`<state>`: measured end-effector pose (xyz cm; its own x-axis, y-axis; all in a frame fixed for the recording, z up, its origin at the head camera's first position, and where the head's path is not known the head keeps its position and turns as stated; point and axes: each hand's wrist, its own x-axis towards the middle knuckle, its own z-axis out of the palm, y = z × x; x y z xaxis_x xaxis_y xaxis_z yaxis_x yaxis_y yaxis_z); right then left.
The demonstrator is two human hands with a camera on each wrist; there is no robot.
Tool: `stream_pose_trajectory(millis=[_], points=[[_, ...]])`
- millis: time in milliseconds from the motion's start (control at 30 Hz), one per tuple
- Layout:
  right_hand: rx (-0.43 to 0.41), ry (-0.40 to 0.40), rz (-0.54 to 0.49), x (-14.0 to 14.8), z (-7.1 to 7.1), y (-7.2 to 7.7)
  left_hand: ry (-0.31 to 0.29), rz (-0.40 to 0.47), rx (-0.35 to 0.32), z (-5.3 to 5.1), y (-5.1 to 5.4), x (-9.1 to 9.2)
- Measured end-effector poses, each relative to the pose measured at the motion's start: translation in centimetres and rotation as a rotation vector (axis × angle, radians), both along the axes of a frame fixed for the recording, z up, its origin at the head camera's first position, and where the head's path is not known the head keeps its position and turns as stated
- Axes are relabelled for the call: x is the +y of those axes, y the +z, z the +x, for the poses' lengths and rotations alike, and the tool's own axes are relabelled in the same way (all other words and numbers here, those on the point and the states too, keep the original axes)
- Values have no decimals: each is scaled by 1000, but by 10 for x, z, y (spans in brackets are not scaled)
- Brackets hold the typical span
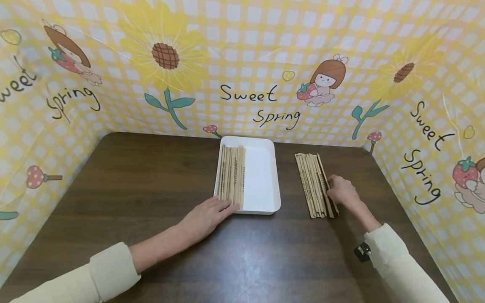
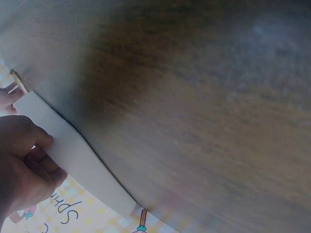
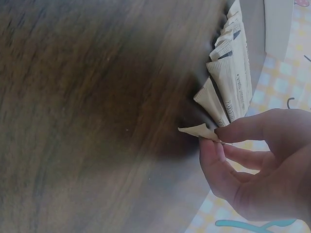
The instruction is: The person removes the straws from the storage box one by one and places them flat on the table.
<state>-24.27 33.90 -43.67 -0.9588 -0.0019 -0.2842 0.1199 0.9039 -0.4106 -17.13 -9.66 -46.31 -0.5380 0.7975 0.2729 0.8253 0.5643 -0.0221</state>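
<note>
A white rectangular tray (image 1: 260,181) holds a row of narrow paper-wrapped chopsticks (image 1: 232,172) along its left side. My left hand (image 1: 202,216) rests on the tray's near-left corner, fingers over the lower ends of those chopsticks. In the left wrist view the thumb of my left hand (image 2: 29,160) touches the tray's outer wall (image 2: 82,155). Right of the tray lies a second group of wrapped chopsticks (image 1: 310,185). At that group's right edge, my right hand (image 1: 342,191) pinches one wrapped chopstick packet (image 3: 197,130) between thumb and fingertips; its near end stands slightly apart from the others.
Everything lies on a dark brown wooden table (image 1: 159,168). A yellow checked cloth (image 1: 242,50) with printed flowers and figures rises behind the table and on both sides. The tray's far edge is close to the back cloth. A small black device (image 1: 362,251) sits at the right cuff.
</note>
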Motion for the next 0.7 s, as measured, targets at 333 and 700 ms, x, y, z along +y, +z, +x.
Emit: stream_pose_trajectory(millis=[333, 700], points=[[-2, -8, 12, -1, 0, 0, -2, 8, 5, 0, 0, 0], [23, -28, 48, -5, 3, 5, -1, 0, 3, 0, -1, 0]])
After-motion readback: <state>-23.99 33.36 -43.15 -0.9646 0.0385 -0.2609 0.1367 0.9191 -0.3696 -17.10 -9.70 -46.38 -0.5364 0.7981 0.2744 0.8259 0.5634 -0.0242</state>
